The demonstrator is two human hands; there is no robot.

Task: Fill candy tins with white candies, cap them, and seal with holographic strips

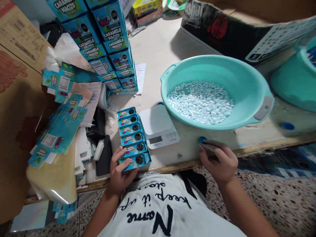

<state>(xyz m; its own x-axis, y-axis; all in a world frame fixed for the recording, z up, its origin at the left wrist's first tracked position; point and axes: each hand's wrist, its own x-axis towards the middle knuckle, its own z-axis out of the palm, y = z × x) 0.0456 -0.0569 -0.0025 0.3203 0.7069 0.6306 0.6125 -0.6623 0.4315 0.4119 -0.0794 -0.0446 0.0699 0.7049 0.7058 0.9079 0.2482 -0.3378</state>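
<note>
My left hand (pixel 120 169) grips the near end of a row of small blue candy boxes (pixel 130 130), its fingers on the nearest ones. Those boxes stand side by side in a tray-like carton, each with a round dark window on its top. My right hand (pixel 219 159) is closed at the table's front edge, its fingertips pinching a small round blue cap (pixel 202 140). Whether the cap still touches the table I cannot tell. Between the hands lies a white kitchen scale (pixel 159 126) with nothing on its plate; the digits on its display are too small to read surely.
A turquoise tub (pixel 249 95) with pale candies (pixel 202 102) stands behind the scale, another turquoise tub (pixel 291 79) at right. Stacked candy cartons (pixel 111 42) rise at back left. Flattened cartons (pixel 59 128) lie left, a black box (pixel 222 29) behind, a loose blue cap (pixel 288 126) right.
</note>
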